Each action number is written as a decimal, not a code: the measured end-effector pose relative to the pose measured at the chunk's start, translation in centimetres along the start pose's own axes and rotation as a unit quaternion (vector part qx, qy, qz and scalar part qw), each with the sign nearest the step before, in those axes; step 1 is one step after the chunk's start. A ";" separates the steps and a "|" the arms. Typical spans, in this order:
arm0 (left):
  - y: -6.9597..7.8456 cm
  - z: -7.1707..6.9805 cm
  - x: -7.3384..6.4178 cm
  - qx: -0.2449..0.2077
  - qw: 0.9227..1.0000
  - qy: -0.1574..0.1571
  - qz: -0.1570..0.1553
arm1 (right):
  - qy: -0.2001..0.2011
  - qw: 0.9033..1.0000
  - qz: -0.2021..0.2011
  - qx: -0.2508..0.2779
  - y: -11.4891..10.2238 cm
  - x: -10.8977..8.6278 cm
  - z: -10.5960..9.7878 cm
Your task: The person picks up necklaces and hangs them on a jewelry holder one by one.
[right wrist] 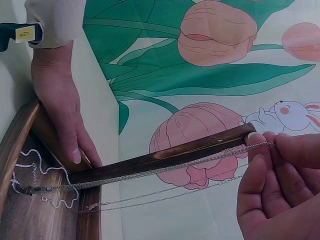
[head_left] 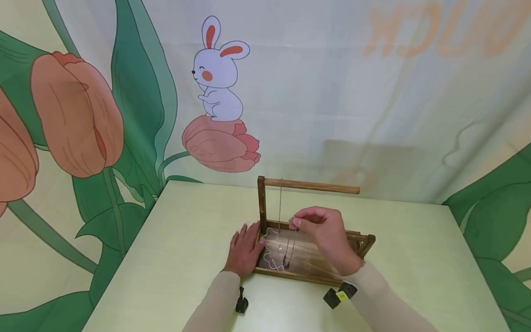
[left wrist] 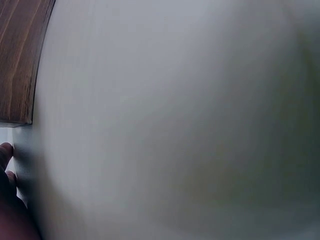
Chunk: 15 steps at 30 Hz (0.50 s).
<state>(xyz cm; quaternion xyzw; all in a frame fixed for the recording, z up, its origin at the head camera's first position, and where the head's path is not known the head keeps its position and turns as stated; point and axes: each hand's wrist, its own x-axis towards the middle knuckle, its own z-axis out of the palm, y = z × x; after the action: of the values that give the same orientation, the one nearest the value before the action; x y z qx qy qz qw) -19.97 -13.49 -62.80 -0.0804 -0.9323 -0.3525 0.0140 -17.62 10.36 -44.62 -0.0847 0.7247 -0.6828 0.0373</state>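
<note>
A silver chain necklace point(right wrist: 150, 172) is pinched between the thumb and fingers of my right hand point(head_left: 329, 233), raised above a brown wooden jewelry stand point(head_left: 317, 258). Its lower end trails to a small dark piece point(head_left: 286, 263) in the tray base. My left hand point(head_left: 244, 252) rests against the tray's left end, fingers straight outside and thumb over the rim, as the right wrist view also shows. A thinner necklace point(head_left: 280, 207) hangs from the stand's crossbar point(head_left: 311, 185). A pale chain point(right wrist: 67, 200) lies loosely looped in the tray.
The stand sits on a pale green table point(head_left: 199, 216). Behind it hangs a cloth backdrop point(head_left: 298, 92) printed with tulips and a rabbit. Black devices point(head_left: 340, 295) are worn at the wrists. The crossbar's right end is free, without a post.
</note>
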 end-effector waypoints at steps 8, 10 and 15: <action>0.1 -0.1 0.2 0.002 1.000 -0.007 -0.007 | 0.023 0.999 -0.027 -0.009 -0.8 0.8 0.0; 0.1 -0.1 0.2 0.004 1.000 -0.007 -0.007 | 0.025 0.999 -0.034 -0.009 -0.9 1.0 0.0; 0.1 -0.1 0.2 0.001 1.000 -0.003 -0.008 | 0.027 0.998 -0.049 0.002 -1.1 1.4 -0.2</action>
<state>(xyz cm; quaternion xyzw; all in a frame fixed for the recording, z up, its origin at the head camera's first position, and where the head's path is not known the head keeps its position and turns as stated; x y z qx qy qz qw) -20.15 -13.49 -62.68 -0.0744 -0.9333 -0.3513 0.0082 -18.97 10.29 -43.40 -0.1017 0.7190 -0.6874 -0.0152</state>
